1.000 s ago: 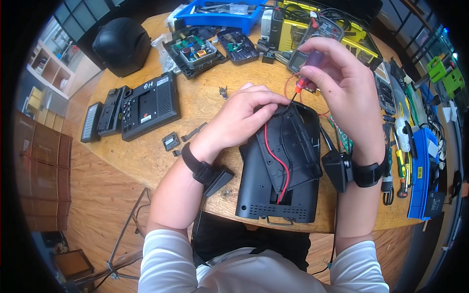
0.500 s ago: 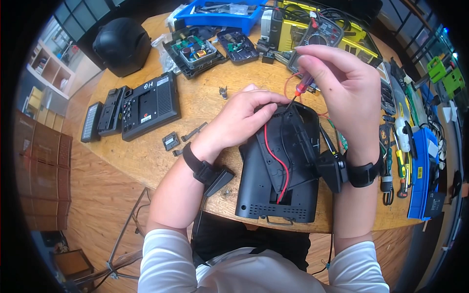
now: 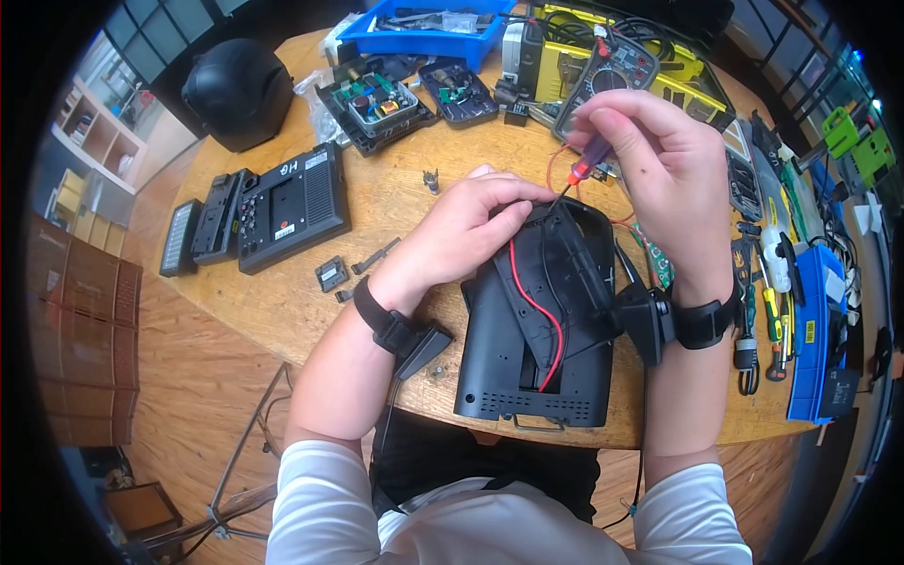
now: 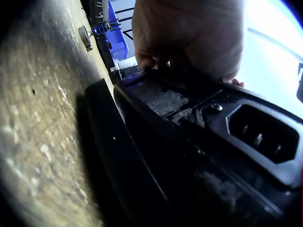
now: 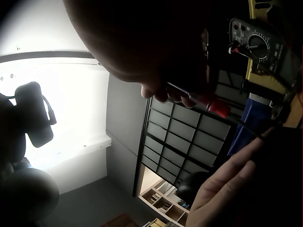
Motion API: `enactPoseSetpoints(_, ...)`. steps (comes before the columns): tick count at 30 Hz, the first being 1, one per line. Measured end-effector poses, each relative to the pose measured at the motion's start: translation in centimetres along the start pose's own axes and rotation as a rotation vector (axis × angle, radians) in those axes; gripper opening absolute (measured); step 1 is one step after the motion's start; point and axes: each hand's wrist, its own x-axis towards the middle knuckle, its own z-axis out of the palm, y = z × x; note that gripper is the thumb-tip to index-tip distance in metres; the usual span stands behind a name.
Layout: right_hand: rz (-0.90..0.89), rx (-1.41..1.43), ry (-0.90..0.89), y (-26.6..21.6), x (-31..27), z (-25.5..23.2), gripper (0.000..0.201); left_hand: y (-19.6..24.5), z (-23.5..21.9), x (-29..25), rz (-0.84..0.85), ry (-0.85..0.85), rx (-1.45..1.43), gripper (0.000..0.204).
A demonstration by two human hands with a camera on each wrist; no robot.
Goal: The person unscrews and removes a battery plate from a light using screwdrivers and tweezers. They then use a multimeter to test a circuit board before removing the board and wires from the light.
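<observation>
A black plastic housing (image 3: 485, 363) lies on the wooden table in front of me, with a black panel (image 3: 589, 325) slanting across it. A red wire (image 3: 533, 303) runs over the panel into an opening in the housing. My left hand (image 3: 457, 226) grips the far left edge, thumb and forefinger close to the screwdriver tip. In the left wrist view, a three-pin power socket (image 4: 260, 137) shows below that hand. My right hand (image 3: 673, 165) holds a screwdriver (image 3: 584, 168) with a purple and red handle, its shaft slanting down to the panel's far end.
A black device (image 3: 297, 212) and small plastic parts (image 3: 331, 273) lie to the left. Opened circuit housings (image 3: 381, 108) and a blue tray (image 3: 424, 42) stand at the back. A multimeter (image 3: 612, 75) leans behind the right hand, by a yellow case (image 3: 702, 89). Tools (image 3: 772, 292) line the right edge.
The right hand has lowered a little and its fingers have shifted on the screwdriver handle, while the tip stays at the same spot. The left hand has kept its place.
</observation>
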Motion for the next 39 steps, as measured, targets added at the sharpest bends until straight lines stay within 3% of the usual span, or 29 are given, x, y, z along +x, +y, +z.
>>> enactPoseSetpoints(4, -0.002, 0.002, -0.008, 0.0, 0.0, -0.1, 0.013, -0.1, -0.1, 0.0, -0.004, -0.01, -0.006, 0.027)
enactPoseSetpoints(9, 0.16, 0.267, 0.117, -0.1, 0.0, 1.7, 0.013, 0.1, -0.1, 0.0, -0.015, -0.02, -0.005, 0.027)
enactPoseSetpoints(13, 0.274, 0.499, 0.11, -0.1, -0.3, 2.5, 0.019, 0.2, -0.1, 0.0, -0.032, -0.012, -0.017, 0.026)
enactPoseSetpoints(16, 0.288, 0.468, 0.037, -1.0, -0.8, 2.5, 0.026, 0.7, 0.0, -0.1, -0.052, -0.004, 0.012, 0.026)
enactPoseSetpoints(21, 0.204, 0.435, 0.076, -0.8, -0.9, 4.0, 0.039, 1.7, 0.6, -0.4, -0.074, 0.04, 0.029, 0.028)
enactPoseSetpoints(24, 0.11, 0.325, -0.013, -0.5, -0.9, 3.4, 0.045, 1.6, 0.5, -0.2, -0.168, -0.011, -0.119, 0.029)
enactPoseSetpoints(26, 0.213, 0.389, -0.043, -1.4, -1.2, 3.2, 0.044, 1.0, 0.8, -0.2, -0.162, -0.009, -0.257, 0.031)
enactPoseSetpoints(27, 0.214, 0.389, -0.043, -1.1, -1.2, 3.2, 0.044, 1.0, 0.7, -0.2, -0.162, -0.009, -0.257, 0.031)
enactPoseSetpoints(29, 0.199, 0.678, -0.064, -0.2, -1.1, 3.1, 0.046, 1.3, 0.6, -0.2, -0.256, -0.043, -0.363, 0.032)
enactPoseSetpoints(33, 0.197, 0.793, -0.177, 0.7, -0.5, 2.0, 0.039, 1.2, 0.5, -0.2, -0.274, -0.06, -0.389, 0.032)
enactPoseSetpoints(39, 0.233, 0.807, 0.08, 0.8, -0.5, 3.2, 0.021, 1.0, 0.4, -0.1, -0.245, -0.099, -0.327, 0.033)
